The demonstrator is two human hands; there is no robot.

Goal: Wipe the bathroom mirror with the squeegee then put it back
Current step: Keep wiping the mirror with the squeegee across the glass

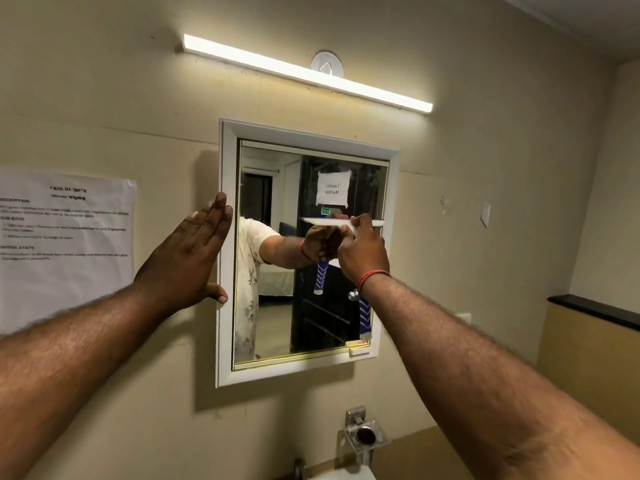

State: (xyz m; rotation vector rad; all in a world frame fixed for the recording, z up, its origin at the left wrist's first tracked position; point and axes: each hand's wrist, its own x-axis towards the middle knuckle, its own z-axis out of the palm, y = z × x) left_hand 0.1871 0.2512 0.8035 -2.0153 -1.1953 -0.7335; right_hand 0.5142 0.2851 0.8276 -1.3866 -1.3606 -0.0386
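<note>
Gripping the squeegee (pixel 360 233) tight in the right hand (pixel 363 252) mid-frame against the mirror (pixel 277 306), left hand (pixel 194 251) bracing flat and empty on the frame (pixel 227 306), risking streaks from the blade tilting.

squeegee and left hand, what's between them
In the head view, bare mirror glass and the white frame edge lie between the left hand and squeegee.

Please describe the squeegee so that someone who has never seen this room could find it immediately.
Look at the white-framed mirror on the beige wall, under the long lamp. At mid-height, on the right side of the glass, the right hand holds the squeegee against it. It has a flat white blade across the top and a blue handle with white chevrons hanging below the wrist; nothing else nearby has this pattern.
</note>
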